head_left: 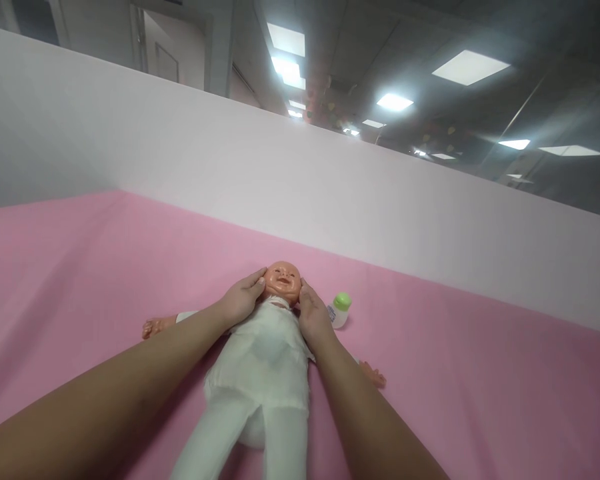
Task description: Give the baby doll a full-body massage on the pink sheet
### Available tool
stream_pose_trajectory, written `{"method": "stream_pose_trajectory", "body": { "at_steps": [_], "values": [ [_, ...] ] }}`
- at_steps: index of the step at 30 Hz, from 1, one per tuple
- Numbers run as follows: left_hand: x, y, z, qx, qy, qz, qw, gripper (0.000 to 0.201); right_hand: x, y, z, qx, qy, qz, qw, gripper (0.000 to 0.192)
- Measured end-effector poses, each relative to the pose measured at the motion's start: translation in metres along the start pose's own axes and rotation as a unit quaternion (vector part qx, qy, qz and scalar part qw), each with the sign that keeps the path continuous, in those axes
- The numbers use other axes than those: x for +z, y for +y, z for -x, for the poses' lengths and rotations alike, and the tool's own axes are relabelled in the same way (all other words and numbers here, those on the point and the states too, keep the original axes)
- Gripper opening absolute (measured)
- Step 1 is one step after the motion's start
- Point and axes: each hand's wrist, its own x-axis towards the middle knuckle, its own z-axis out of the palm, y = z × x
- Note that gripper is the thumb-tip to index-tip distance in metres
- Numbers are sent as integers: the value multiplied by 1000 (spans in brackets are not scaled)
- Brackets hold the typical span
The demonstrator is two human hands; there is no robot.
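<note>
On its back lies a baby doll (270, 360) with a shiny plastic head and a white cloth body. My left hand (241, 297) presses against one side of the doll's head, fingers along the cheek and ear. Against the other side of the head rests my right hand (314, 315), so the head is held between both. The doll's arms stretch out sideways, partly hidden under my forearms, and its plastic hands show beyond them. A small bottle with a green cap (341, 309) stands just right of my right hand, not touched by it.
A pink sheet (460, 387) covers the surface under the doll, with some creases. Behind it rises a low white wall (300, 173). Beyond the wall are a door (173, 53) at the left and a ceiling with several bright lights.
</note>
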Motion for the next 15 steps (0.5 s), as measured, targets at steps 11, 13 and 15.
{"method": "stream_pose_trajectory", "body": {
  "at_steps": [11,13,15],
  "values": [
    [7,24,16,24,24,-167,985,82,1,-24,7,60,-21,68,996,89],
    [8,26,17,37,6,-167,985,74,2,-26,7,73,-18,72,995,92],
    [9,27,17,49,-4,-161,986,69,2,-26,7,79,-18,78,994,92]
  ]
}}
